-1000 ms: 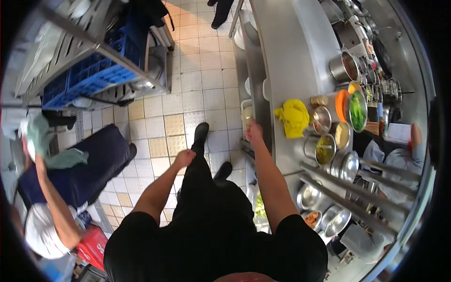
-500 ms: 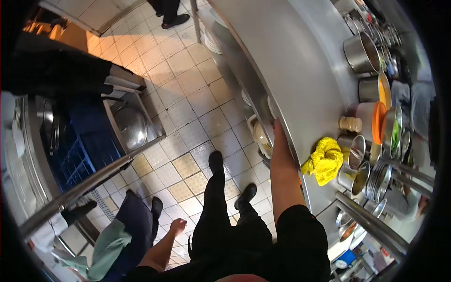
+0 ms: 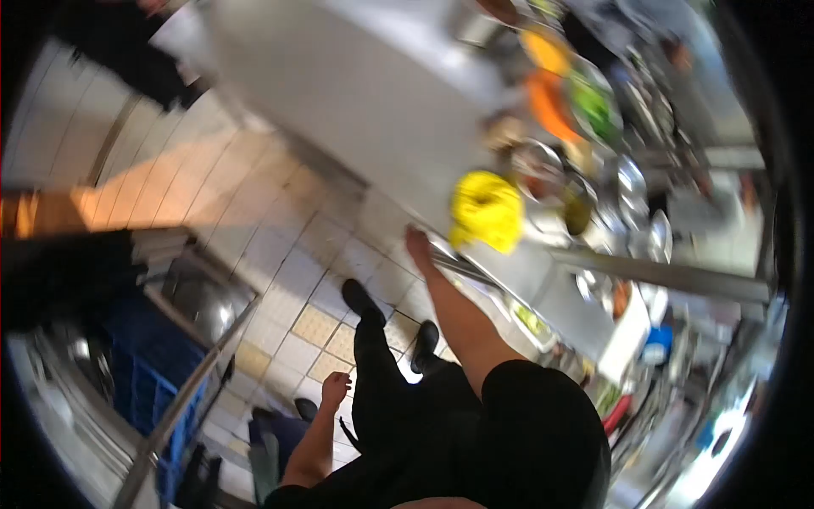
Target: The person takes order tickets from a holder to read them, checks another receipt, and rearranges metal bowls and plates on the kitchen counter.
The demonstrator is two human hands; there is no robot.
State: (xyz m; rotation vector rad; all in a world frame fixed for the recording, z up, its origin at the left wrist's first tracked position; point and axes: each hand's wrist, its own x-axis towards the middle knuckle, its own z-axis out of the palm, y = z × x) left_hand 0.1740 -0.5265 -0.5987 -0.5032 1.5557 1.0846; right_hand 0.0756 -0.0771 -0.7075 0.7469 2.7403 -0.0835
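My left hand (image 3: 336, 388) hangs over the tiled floor beside my leg. Its fingers are loosely bent and slightly apart, and nothing shows in them. My right hand (image 3: 417, 243) is stretched forward at the near edge of the steel counter (image 3: 356, 110), just left of a crumpled yellow cloth (image 3: 487, 212). Blur smears its fingers, so whether it holds anything is unclear. The cloth lies on the counter, apart from the hand.
Bowls with food, an orange-rimmed container (image 3: 551, 105) and a metal pot (image 3: 476, 24) line the counter's far side. A blue crate (image 3: 153, 390) and metal rail (image 3: 182, 394) are at left. A person in black (image 3: 127, 51) is at upper left.
The view has swung, shifting the counter across the top. My right hand, partly hidden behind the counter edge before, now shows beside it. My left hand remains low by my leg.
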